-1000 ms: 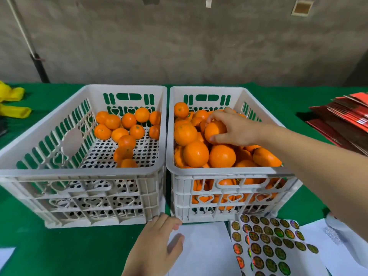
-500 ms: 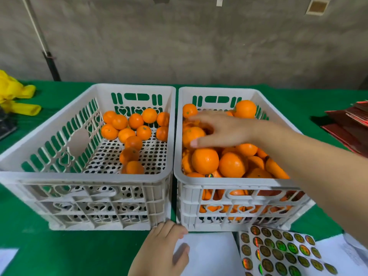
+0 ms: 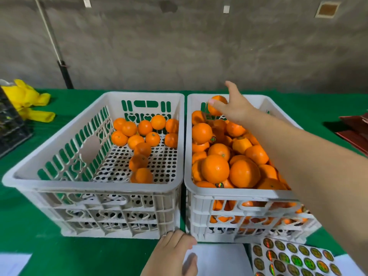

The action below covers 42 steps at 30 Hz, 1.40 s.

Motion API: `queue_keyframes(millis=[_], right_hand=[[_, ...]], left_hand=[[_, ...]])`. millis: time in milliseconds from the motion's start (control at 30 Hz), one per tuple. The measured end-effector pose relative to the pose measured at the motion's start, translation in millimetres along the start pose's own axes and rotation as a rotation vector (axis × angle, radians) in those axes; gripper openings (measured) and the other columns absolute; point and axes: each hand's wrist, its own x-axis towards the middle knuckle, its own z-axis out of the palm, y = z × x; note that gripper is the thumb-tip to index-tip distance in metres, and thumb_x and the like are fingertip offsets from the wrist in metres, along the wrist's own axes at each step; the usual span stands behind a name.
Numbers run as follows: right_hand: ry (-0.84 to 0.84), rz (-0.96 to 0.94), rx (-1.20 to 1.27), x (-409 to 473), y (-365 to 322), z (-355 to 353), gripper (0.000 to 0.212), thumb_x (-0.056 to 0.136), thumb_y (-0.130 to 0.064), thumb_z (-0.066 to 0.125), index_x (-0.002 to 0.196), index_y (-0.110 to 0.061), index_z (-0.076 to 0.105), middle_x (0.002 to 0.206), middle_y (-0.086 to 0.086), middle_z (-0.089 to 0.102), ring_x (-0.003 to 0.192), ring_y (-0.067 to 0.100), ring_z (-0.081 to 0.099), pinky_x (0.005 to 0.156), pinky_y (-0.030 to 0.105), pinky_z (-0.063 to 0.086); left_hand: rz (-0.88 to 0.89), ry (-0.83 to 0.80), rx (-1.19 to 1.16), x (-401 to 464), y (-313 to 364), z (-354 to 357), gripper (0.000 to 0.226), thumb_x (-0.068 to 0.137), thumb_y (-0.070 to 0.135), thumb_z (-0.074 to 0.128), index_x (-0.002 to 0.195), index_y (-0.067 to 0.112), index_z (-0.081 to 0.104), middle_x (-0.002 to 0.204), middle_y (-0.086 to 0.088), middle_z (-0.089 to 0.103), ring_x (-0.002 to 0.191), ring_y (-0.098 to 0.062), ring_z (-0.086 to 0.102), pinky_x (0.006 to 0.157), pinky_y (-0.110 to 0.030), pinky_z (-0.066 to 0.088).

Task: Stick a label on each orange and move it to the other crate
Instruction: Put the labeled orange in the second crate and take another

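Observation:
Two white plastic crates stand side by side on the green table. The left crate (image 3: 95,185) holds several oranges (image 3: 139,134) toward its back. The right crate (image 3: 237,191) is heaped with oranges (image 3: 215,168); a few show shiny labels. My right hand (image 3: 237,108) reaches to that crate's far end, with its fingers lying across one orange (image 3: 218,108) on top of the pile and its thumb sticking up. My left hand (image 3: 171,255) rests on white paper (image 3: 219,259) before the crates, fingers loosely bent, holding nothing. A sheet of round labels (image 3: 288,257) lies at the bottom right.
A yellow cloth (image 3: 29,100) lies at the table's far left beside a black crate (image 3: 10,128). Red card stock (image 3: 356,132) is stacked at the right edge. A grey wall with a dark pole (image 3: 63,72) stands behind the table.
My right hand let go of an orange at the pile's middle and moved back to the far end, now on the top orange there. My left hand stayed on the paper.

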Motion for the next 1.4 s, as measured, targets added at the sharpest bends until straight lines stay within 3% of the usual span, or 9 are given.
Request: queue_keyframes(millis=[233,333,433,533,667,867,1033,1133,1400], right_hand=[[-0.145,-0.020,-0.105,-40,-1,-39,0.047,0.100,-0.047,0.057,0.143,-0.026,0.054,0.137,-0.001,0.058,0.118,0.019,0.057,0.099,0.038,0.049],[-0.532,-0.073,-0.430,-85,-10,-60,0.069,0.080,-0.075,0.066,0.139,-0.046,0.046,0.130,-0.016,0.055,0.111,0.006,0.057,0.093,0.031,0.046],[-0.809,-0.057,-0.823,-118,-10,-50,0.079,0.079,-0.066,0.072,0.147,-0.044,0.038,0.141,-0.014,0.044,0.127,0.015,0.050,0.106,0.040,0.045],[-0.746,-0.110,-0.864,-129,-7,-39,0.067,0.085,-0.047,0.076,0.142,-0.036,0.044,0.134,-0.005,0.048,0.120,0.021,0.052,0.100,0.042,0.049],[-0.675,-0.089,-0.601,-120,-2,-67,0.052,0.076,-0.055,0.079,0.121,-0.048,0.053,0.113,-0.015,0.057,0.100,0.009,0.058,0.084,0.034,0.052],[-0.134,-0.117,-0.386,-83,24,-47,0.050,0.084,-0.033,0.079,0.123,-0.033,0.047,0.124,0.001,0.050,0.098,0.022,0.057,0.072,0.033,0.050],[-0.420,-0.022,-0.604,-84,38,-33,0.013,0.099,-0.040,0.062,0.105,-0.030,0.069,0.108,0.000,0.069,0.093,0.018,0.064,0.085,0.041,0.056],[-0.330,-0.087,-0.527,-98,30,-44,0.009,0.100,-0.035,0.061,0.104,-0.031,0.068,0.108,-0.004,0.068,0.091,0.014,0.062,0.077,0.032,0.050],[-0.125,-0.327,-0.165,-188,-33,3,0.052,0.091,-0.069,0.046,0.131,-0.035,0.057,0.125,-0.014,0.057,0.111,0.005,0.054,0.088,0.027,0.042]], left_hand=[[0.014,0.019,-0.046,-2,-1,4,0.022,0.078,0.043,0.063,0.099,0.039,0.064,0.092,0.022,0.054,0.083,0.003,0.049,0.081,-0.014,0.038],[-0.005,-0.008,-0.106,-4,1,2,0.024,0.081,0.043,0.063,0.104,0.037,0.065,0.095,0.021,0.054,0.085,0.003,0.046,0.079,-0.014,0.039],[-0.018,0.008,-0.152,-5,0,6,0.030,0.092,0.043,0.052,0.118,0.033,0.064,0.105,0.018,0.051,0.094,0.001,0.040,0.087,-0.017,0.034],[-0.021,0.011,-0.163,-7,-1,9,0.035,0.096,0.046,0.045,0.125,0.034,0.061,0.110,0.020,0.048,0.101,0.000,0.042,0.094,-0.018,0.034],[-0.037,0.007,-0.165,-7,0,9,0.033,0.096,0.046,0.046,0.124,0.035,0.061,0.110,0.022,0.048,0.105,-0.001,0.045,0.095,-0.018,0.035],[-0.057,-0.004,-0.164,-7,-1,10,0.028,0.097,0.045,0.047,0.121,0.037,0.059,0.107,0.025,0.043,0.102,0.001,0.042,0.092,-0.018,0.035],[-0.053,-0.002,-0.160,-8,-2,12,0.026,0.097,0.044,0.048,0.120,0.038,0.058,0.106,0.027,0.041,0.101,0.004,0.039,0.090,-0.017,0.035],[-0.053,0.000,-0.149,-8,-3,12,0.027,0.098,0.045,0.047,0.121,0.038,0.058,0.109,0.026,0.043,0.102,0.002,0.040,0.093,-0.017,0.035],[-0.066,-0.015,-0.258,-10,1,1,0.028,0.098,0.047,0.050,0.123,0.038,0.058,0.112,0.029,0.048,0.110,0.004,0.046,0.095,-0.014,0.037]])
